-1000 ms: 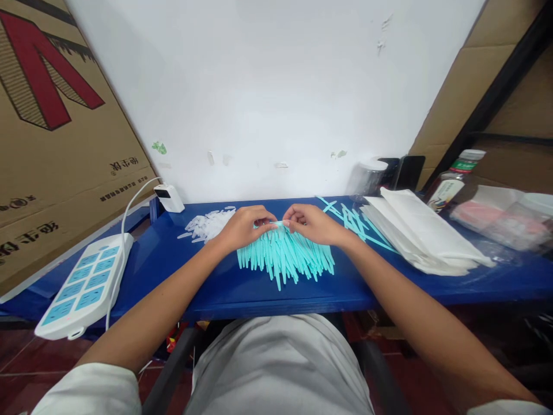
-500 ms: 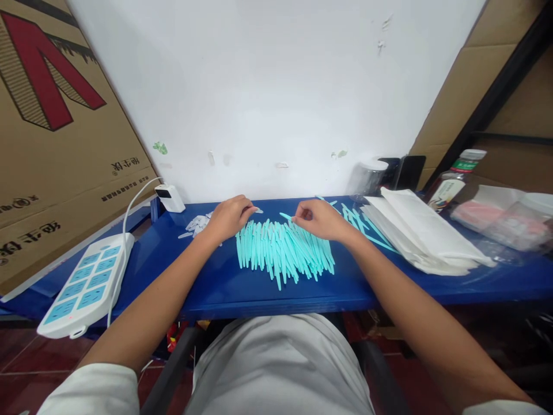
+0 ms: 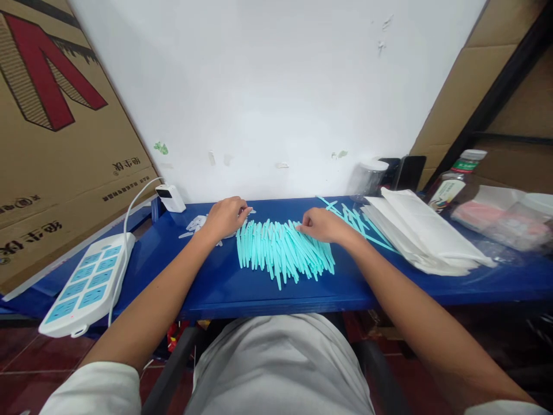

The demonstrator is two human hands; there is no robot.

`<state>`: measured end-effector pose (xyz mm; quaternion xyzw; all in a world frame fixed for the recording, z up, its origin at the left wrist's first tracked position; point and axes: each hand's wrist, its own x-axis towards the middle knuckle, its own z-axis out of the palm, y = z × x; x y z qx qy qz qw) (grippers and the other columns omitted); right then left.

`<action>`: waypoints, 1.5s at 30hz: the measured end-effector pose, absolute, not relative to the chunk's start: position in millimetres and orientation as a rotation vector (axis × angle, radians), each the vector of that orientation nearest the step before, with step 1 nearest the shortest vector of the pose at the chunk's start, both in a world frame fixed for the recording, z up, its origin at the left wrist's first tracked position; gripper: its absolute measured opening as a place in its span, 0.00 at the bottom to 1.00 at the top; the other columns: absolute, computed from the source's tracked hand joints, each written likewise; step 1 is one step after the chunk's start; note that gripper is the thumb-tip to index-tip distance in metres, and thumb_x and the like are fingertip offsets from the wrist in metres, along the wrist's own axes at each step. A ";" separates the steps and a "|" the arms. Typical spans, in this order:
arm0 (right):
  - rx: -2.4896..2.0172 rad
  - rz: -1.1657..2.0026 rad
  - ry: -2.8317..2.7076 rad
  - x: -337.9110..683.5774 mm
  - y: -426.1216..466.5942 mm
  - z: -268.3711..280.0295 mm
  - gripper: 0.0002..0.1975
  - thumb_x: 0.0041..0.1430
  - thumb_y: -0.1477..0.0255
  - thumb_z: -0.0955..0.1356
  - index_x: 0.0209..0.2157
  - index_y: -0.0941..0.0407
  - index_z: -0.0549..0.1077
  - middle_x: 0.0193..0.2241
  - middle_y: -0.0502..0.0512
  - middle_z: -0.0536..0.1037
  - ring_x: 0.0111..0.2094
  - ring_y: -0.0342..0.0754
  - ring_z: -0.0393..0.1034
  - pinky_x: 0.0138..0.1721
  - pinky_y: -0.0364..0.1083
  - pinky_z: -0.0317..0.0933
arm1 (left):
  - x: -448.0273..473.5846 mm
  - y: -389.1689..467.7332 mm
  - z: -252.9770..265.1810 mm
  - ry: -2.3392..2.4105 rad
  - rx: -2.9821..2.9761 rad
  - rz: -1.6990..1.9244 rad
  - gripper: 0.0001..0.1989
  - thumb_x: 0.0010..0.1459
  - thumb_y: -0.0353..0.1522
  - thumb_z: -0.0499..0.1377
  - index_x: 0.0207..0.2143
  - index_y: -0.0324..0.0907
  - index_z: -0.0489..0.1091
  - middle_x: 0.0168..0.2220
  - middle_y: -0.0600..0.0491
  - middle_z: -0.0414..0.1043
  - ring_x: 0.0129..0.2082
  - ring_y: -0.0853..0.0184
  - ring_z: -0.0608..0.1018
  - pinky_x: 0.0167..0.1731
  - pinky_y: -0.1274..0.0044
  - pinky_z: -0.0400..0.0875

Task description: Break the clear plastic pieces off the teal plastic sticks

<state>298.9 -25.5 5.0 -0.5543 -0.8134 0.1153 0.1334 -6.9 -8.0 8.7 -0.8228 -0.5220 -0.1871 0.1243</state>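
Observation:
A dense row of thin, tapered turquoise plastic sticks lies on the blue table, most pointing towards me. My left hand is closed in a pinch beyond the row's left end, with a small translucent plastic piece at its fingertips. More such translucent pieces lie heaped beside that hand, partly covered by it. At the far right edge of the row, my right hand pinches the end of a turquoise stick; its fingers partly hide the contact.
Loose turquoise sticks lie right of the row, by a stack of white bags. A bottle and clear jar stand behind. Left are a power strip, a white charger and a large carton.
My right hand has come down onto the row; the stick that stuck out from its fingers now lies among the others. My left hand has drawn slightly left with the translucent piece.

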 end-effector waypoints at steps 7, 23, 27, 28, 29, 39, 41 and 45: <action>-1.459 0.464 -2.439 291.5 -37.5 11.4 0.16 0.59 0.57 0.73 0.27 0.55 0.75 0.27 0.55 0.81 0.26 0.49 0.72 0.25 0.47 0.55 | -7.5 -6.9 7.8 -1.521 -2.402 -0.529 0.18 0.70 0.41 0.50 0.34 0.42 0.74 0.35 0.46 0.76 0.34 0.60 0.76 0.31 0.71 0.63; -1.518 0.353 -2.383 291.5 -32.1 4.3 0.05 0.54 0.70 0.72 0.27 0.55 0.78 0.29 0.57 0.82 0.29 0.50 0.73 0.27 0.47 0.57 | -5.5 -10.4 9.6 -1.538 -2.397 -0.522 0.18 0.70 0.41 0.51 0.34 0.42 0.75 0.36 0.46 0.77 0.35 0.59 0.77 0.32 0.71 0.64; -1.509 0.307 -2.359 294.6 -27.9 0.6 0.08 0.54 0.70 0.72 0.37 0.56 0.77 0.34 0.56 0.81 0.31 0.49 0.73 0.29 0.46 0.56 | -5.8 -10.1 9.3 -1.537 -2.382 -0.492 0.18 0.70 0.41 0.51 0.35 0.42 0.75 0.36 0.45 0.77 0.36 0.58 0.77 0.32 0.71 0.65; -1.500 0.321 -2.354 295.3 -27.4 1.0 0.09 0.54 0.70 0.72 0.38 0.56 0.76 0.33 0.55 0.81 0.31 0.49 0.72 0.29 0.46 0.55 | -5.7 -9.9 9.2 -1.538 -2.379 -0.486 0.18 0.70 0.41 0.51 0.35 0.41 0.75 0.36 0.45 0.77 0.36 0.58 0.77 0.32 0.70 0.65; -1.493 0.335 -2.347 296.1 -26.8 1.9 0.08 0.55 0.71 0.72 0.38 0.56 0.76 0.33 0.55 0.81 0.30 0.48 0.72 0.29 0.46 0.55 | -5.8 -9.9 9.3 -1.542 -2.376 -0.480 0.18 0.70 0.41 0.51 0.35 0.41 0.76 0.37 0.45 0.78 0.36 0.57 0.78 0.33 0.70 0.65; -1.748 0.138 -2.024 320.5 -6.3 7.5 0.10 0.62 0.63 0.69 0.37 0.54 0.79 0.35 0.60 0.82 0.33 0.53 0.74 0.32 0.48 0.58 | -41.9 -4.0 23.8 -1.823 -2.158 -0.227 0.17 0.63 0.43 0.56 0.27 0.42 0.74 0.32 0.41 0.77 0.35 0.51 0.79 0.33 0.67 0.69; -1.811 0.103 -1.992 327.2 0.3 5.1 0.11 0.62 0.62 0.69 0.38 0.54 0.80 0.37 0.62 0.83 0.36 0.56 0.75 0.34 0.49 0.60 | -52.0 -1.1 24.3 -1.889 -2.094 -0.170 0.15 0.61 0.43 0.59 0.28 0.42 0.74 0.33 0.41 0.78 0.36 0.49 0.79 0.34 0.67 0.69; -2.002 -0.002 -1.893 345.8 14.5 1.6 0.13 0.63 0.63 0.69 0.42 0.55 0.81 0.41 0.65 0.83 0.44 0.61 0.77 0.40 0.51 0.63 | -51.9 1.5 20.3 -1.840 -2.081 -0.286 0.13 0.62 0.43 0.60 0.37 0.43 0.73 0.37 0.42 0.78 0.41 0.49 0.79 0.36 0.68 0.68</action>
